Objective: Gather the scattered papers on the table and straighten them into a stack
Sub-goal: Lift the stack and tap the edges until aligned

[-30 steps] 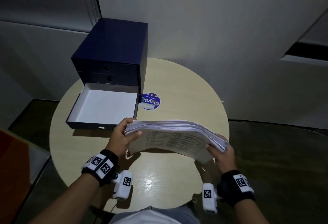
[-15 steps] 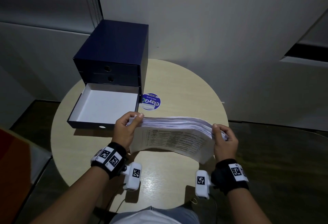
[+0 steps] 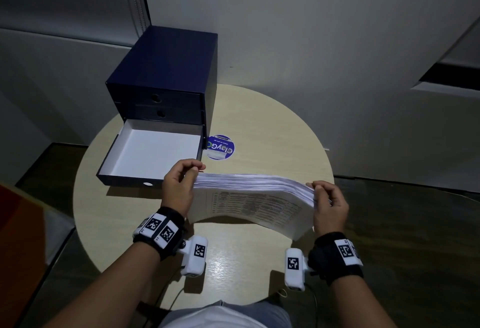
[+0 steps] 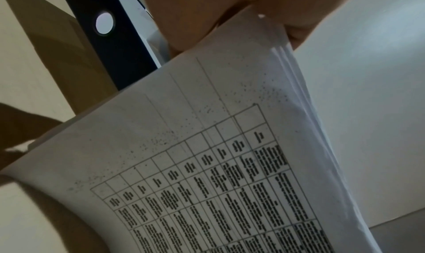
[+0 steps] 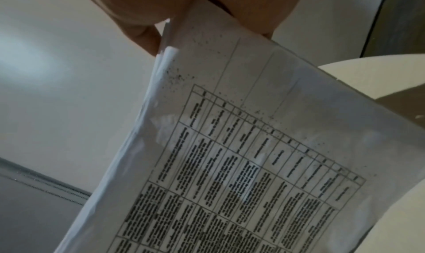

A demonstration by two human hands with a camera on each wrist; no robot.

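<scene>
A thick stack of white papers (image 3: 249, 197) stands on its long edge on the round beige table (image 3: 272, 120), its printed table face turned toward me and bowed. My left hand (image 3: 181, 184) grips the stack's upper left corner, my right hand (image 3: 328, 203) the upper right corner. In the left wrist view the fingers (image 4: 207, 20) pinch the sheet stack (image 4: 207, 148) at its top. The right wrist view shows the same printed stack (image 5: 253, 148) pinched by fingers (image 5: 142, 20) at the top.
A dark blue drawer box (image 3: 166, 78) stands at the table's back left, its bottom drawer (image 3: 153, 153) pulled out with a bare white inside, just beyond my left hand. A round blue sticker (image 3: 220, 147) lies beside it. Walls close in behind the table.
The stack went from lying tilted in my hands to standing on its edge. Both hands shifted up to the top corners, thumbs and fingers now pinching from above.
</scene>
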